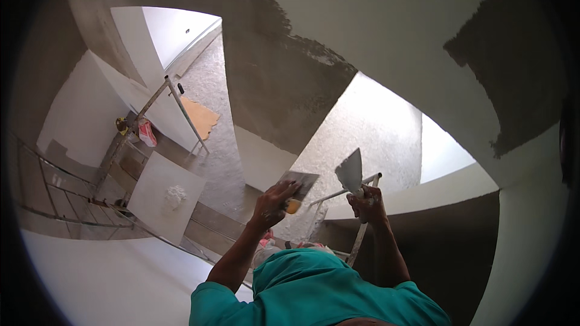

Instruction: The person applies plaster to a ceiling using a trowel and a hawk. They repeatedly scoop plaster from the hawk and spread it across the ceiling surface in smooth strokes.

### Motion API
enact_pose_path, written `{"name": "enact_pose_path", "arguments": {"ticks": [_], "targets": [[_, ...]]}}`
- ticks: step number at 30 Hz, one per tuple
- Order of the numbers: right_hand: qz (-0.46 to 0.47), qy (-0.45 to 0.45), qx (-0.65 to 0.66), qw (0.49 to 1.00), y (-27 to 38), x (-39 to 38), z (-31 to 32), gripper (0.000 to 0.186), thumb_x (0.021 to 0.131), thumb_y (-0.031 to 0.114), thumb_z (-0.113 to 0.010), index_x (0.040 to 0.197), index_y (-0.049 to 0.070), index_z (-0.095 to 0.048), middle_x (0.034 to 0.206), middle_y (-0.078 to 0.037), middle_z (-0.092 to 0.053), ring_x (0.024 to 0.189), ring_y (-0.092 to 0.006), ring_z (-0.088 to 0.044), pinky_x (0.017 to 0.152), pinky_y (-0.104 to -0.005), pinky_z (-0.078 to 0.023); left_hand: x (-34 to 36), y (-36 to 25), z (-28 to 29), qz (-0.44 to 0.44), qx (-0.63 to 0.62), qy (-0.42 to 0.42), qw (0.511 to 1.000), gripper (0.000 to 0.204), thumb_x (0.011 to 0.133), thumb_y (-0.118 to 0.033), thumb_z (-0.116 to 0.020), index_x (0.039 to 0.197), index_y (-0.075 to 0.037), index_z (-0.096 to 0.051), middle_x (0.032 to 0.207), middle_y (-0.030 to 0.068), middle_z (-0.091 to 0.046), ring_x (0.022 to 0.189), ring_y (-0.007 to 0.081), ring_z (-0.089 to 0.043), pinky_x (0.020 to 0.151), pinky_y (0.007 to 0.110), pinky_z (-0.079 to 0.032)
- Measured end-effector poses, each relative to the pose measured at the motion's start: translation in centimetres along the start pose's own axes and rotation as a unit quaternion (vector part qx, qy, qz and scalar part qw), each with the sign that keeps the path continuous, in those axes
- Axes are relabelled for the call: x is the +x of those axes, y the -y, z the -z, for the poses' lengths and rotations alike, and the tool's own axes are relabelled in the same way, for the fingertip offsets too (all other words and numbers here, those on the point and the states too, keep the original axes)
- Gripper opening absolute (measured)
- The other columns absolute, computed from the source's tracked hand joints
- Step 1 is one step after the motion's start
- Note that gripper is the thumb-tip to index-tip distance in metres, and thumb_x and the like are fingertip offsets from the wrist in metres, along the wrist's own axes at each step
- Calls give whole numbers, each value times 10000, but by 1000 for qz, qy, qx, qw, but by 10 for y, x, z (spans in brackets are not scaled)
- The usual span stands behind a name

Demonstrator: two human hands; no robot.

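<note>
My left hand (273,200) grips the orange handle of a flat rectangular trowel (301,181), held level in front of me. My right hand (367,203) holds a wide putty knife (350,172) upright, its pale blade smeared with white plaster. The blade's edge is close to the trowel's right end, a small gap between them. Both forearms rise from my teal shirt (314,293) at the lower edge. Above the tools is a surface (386,30) coated white, with dark grey uncoated patches (278,78).
A scaffold plank deck (208,220) lies below on the left, carrying a white board (154,205) with a heap of white plaster (176,195). Metal scaffold tubes (181,108) stand around it. A red and white bag (147,134) and a brown sheet (199,118) lie farther off.
</note>
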State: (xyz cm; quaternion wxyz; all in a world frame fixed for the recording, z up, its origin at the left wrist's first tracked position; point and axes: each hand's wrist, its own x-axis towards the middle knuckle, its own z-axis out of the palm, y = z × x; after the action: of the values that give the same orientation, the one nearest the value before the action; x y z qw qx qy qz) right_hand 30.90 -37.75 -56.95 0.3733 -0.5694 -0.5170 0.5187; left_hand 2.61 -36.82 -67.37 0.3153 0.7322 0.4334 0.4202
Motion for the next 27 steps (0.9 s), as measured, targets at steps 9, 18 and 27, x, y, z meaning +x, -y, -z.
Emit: {"name": "enact_pose_path", "arguments": {"ticks": [9,18,27], "targets": [[-44,-48,-53,996,-46,-16,-7,163,837,169,-726,824,30,-642,658,19,-588,536,-45,-530,457,-235,-420,-251,237,-29,574,139,-28,806,336,860,-195,-570,1176,-110,-647,1132,202,-660,1093,407,-601,913,484,-495],[-68,-26,-43,996,-91,-32,-10,228,844,240,-752,875,36,-655,673,7,-602,552,-67,-536,479,-251,-427,-341,220,7,724,170,42,667,349,783,-109,-598,1109,-4,-666,1122,253,-652,1090,418,-607,931,471,-497],[-104,-42,-27,993,-60,-36,-7,227,811,237,-751,802,55,-614,626,22,-555,507,-61,-500,444,-245,-410,-236,210,-11,593,100,-21,799,399,749,-116,-558,1113,29,-634,1069,267,-661,1032,426,-629,861,477,-495]]}}
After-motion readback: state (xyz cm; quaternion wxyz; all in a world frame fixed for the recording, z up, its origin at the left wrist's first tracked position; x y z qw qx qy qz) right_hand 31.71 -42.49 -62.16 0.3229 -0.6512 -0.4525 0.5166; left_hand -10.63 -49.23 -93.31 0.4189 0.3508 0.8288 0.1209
